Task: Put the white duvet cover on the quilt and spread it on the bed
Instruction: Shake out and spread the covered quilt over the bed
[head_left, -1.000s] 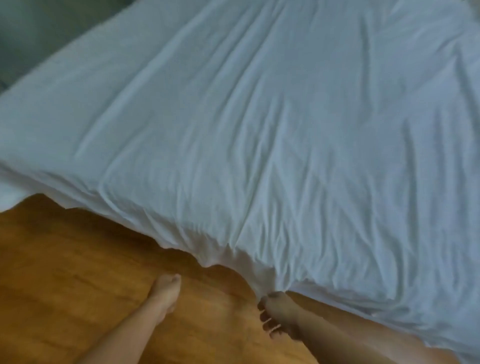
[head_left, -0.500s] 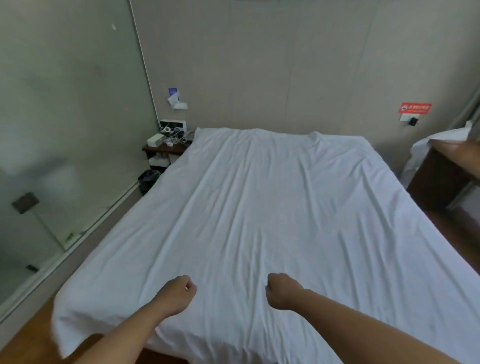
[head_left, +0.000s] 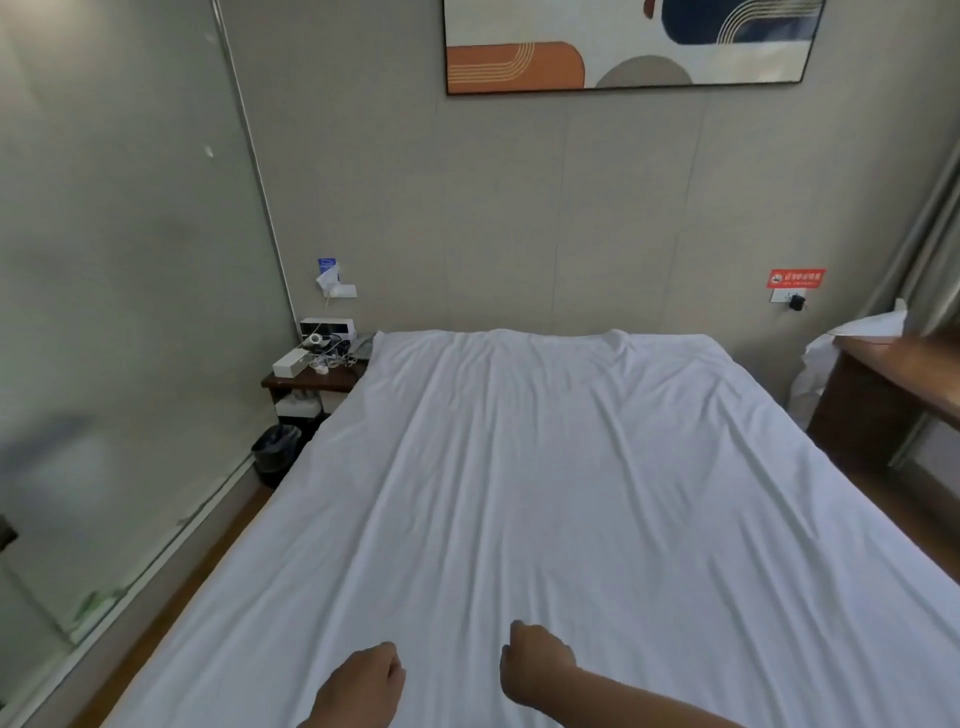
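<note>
White wrinkled duvet cover (head_left: 561, 493) lies spread over the bed; left hand (head_left: 363, 686) and right hand (head_left: 535, 665) hover above it, fingers curled, gripping nothing.

duvet cover (head_left: 561, 493) spread on bed, nightstand (head_left: 311, 382) left

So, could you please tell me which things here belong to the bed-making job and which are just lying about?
For the job: white duvet cover, left hand, right hand.

Lying about: nightstand, white box, bin, wall picture, red sign.
</note>
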